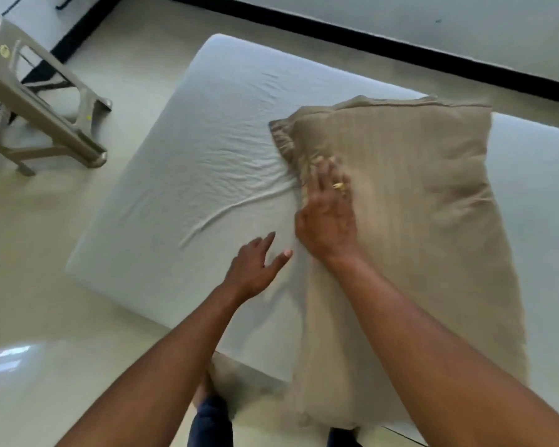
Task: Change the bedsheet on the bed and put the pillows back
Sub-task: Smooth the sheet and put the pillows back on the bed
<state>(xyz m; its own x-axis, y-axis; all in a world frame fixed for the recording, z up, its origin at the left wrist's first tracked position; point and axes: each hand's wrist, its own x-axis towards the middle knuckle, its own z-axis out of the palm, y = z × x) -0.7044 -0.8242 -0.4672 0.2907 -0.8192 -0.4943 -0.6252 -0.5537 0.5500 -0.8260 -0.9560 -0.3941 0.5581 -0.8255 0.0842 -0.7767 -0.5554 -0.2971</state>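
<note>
- Pillow (417, 195), tan with faint stripes, lies flat on the bed (117, 295), stretching away to the right of both sets of fingers and down past the right forearm to the bed's near edge.
- Right hand (328, 217) rests palm down on the pillow's left edge. Its fingers (323, 175) lie straight and close together, pressing on the cloth just below the pillow's bunched far-left corner. Their tips are blurred.
- A gold ring (338, 186) sits on one of those fingers.
- Left hand (255, 269) lies flat on the white bedsheet (207, 156), just left of the pillow's edge. Its fingers (268, 241) are straight and point toward the right hand, with the thumb spread apart from the rest; they hold nothing.
- The bedsheet covers the bed, with wrinkles and one long crease running out to the left, beyond the left hand's fingertips.
- A plastic chair (46, 101) stands on the glossy floor (46, 285), well apart from both hands, far to their left.
</note>
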